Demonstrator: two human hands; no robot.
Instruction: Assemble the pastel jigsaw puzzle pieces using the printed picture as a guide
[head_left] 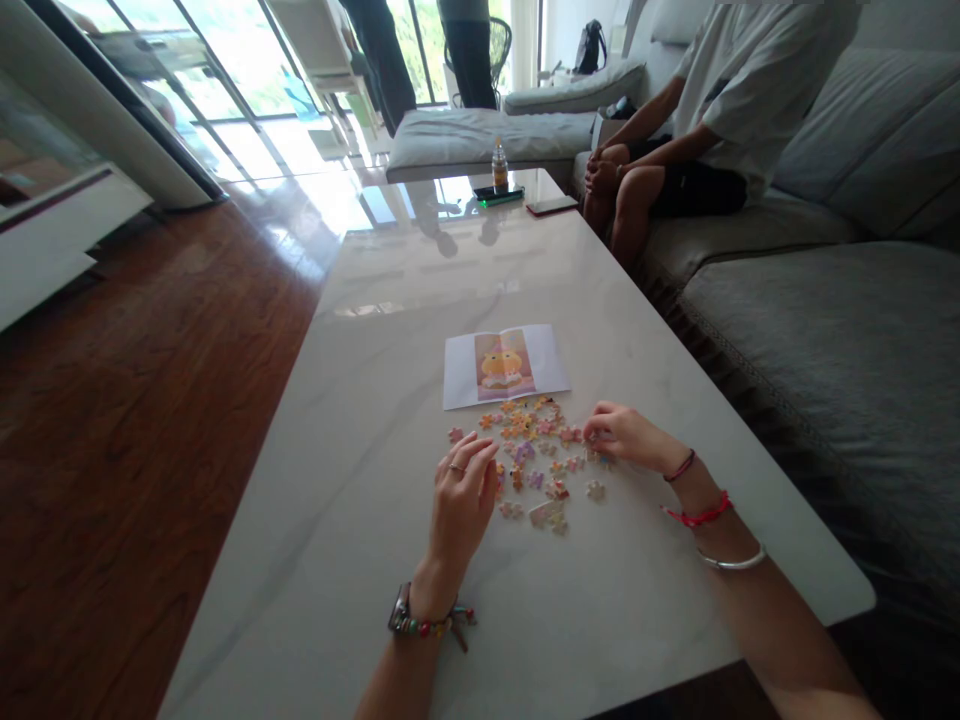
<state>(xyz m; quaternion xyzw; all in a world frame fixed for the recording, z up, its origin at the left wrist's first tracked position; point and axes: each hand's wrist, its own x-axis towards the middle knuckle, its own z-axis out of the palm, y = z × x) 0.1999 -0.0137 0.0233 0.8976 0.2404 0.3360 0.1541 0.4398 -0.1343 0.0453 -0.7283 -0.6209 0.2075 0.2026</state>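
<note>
Small jigsaw puzzle pieces in yellow, pink, purple and white lie loose in a pile on the white table. My left hand hovers at the left side of the pile, fingers loosely bent and apart from the thumb, holding nothing I can see. At the right edge, my right hand has its fingers curled together in a pinch at a puzzle piece, mostly hidden by the fingertips. A creased paper sheet with a printed yellow cartoon figure lies just beyond the pile. Near my right wrist lies a single pale piece.
The glossy marble-look table stretches away from me. A drink bottle, a dark phone-like object and a flat dark device are at its far end. A person sits on the grey sofa along the right.
</note>
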